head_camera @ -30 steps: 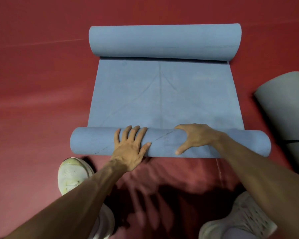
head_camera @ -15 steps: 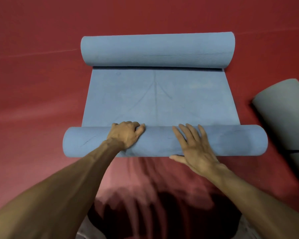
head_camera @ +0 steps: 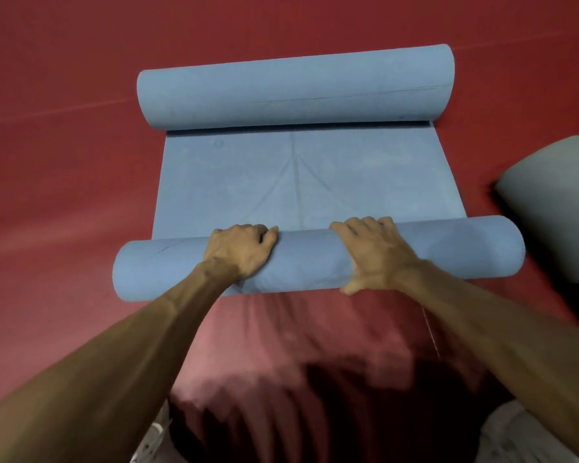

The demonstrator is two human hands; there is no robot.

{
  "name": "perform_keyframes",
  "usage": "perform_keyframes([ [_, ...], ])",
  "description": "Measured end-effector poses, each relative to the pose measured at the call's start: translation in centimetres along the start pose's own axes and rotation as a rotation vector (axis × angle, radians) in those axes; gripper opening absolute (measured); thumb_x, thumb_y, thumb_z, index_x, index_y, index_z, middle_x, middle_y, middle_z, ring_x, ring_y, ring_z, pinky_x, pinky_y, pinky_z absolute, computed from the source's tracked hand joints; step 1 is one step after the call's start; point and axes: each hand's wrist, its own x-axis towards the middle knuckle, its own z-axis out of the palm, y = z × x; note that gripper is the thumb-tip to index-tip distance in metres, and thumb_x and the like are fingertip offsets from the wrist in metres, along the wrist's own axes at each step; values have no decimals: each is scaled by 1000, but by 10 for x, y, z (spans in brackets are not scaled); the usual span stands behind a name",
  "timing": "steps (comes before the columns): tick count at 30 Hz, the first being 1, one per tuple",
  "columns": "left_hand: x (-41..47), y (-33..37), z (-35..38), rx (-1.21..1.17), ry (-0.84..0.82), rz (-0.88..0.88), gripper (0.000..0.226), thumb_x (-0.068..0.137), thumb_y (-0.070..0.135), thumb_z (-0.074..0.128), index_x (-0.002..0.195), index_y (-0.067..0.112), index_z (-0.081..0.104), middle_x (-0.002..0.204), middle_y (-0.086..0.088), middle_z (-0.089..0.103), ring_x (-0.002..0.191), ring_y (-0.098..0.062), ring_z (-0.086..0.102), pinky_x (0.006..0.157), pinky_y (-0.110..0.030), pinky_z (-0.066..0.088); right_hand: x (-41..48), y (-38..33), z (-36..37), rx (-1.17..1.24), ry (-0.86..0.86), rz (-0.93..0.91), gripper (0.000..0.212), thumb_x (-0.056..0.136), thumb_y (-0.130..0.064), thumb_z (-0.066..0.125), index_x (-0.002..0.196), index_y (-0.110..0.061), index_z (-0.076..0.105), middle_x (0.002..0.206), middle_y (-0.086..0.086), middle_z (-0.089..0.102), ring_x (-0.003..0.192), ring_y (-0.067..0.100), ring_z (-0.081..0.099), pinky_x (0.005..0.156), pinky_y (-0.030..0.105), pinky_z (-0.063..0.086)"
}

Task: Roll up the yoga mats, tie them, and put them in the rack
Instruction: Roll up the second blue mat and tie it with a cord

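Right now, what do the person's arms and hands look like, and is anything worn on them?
The left forearm and the right forearm are bare, with no sleeves in view. The left hand and the right hand wear no gloves, and no watch or bracelet shows at either wrist. Rings cannot be judged.

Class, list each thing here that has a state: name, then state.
Blue foam yoga mat: partly rolled, flat in the middle.
Near roll: gripped at its middle.
Far roll: curled up, untouched.
Left hand: fingers curled over near roll.
Right hand: fingers curled over near roll.
Grey foam mat: rolled up, at right edge.
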Motion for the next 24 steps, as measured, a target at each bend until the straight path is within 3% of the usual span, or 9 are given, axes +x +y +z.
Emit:
perform_keyframes([
  [5,-33,-1,14,18,94,46,56,95,53,15,130,26,50,133,2,53,126,-19,44,111,-44,23,7,3,-17,85,-134,-11,102,50,-63,78,134,-25,36,118,-3,52,109,22,49,94,42,34],
  [8,-58,-4,16,-23,104,46,81,80,63,3,137,24,46,137,0,46,127,-18,43,115,-40,18,4,1,-21,153,-258,-18,100,47,-67,78,129,-24,41,112,-5,57,105,20,54,92,40,38],
  [11,-80,-5,19,-1,148,21,84,78,62,1,138,23,45,137,0,45,129,-18,39,116,-40,14,-3,-7,-19,254,-374,3,101,43,-66,80,128,-27,42,110,-8,57,102,18,57,85,36,43],
  [16,-116,3,32,2,32,-38,90,77,67,-5,151,20,17,157,-3,17,146,-19,3,117,-43,-10,-19,-23,-24,407,-577,38,93,53,-54,85,132,-31,41,115,-12,54,102,12,54,84,29,46],
  [19,-116,3,37,-21,-22,-45,84,86,69,4,152,18,8,158,-4,7,147,-20,-8,115,-45,-16,-24,-27,-18,402,-555,64,98,49,-59,83,133,-32,39,114,-13,55,101,12,55,89,34,48],
  [24,-115,0,43,95,-23,-1,123,52,77,-40,152,18,3,157,-3,6,146,-25,-5,115,-48,-11,-33,-28,-12,385,-437,55,106,52,-64,81,140,-30,34,123,-11,49,107,12,51,91,30,39],
])
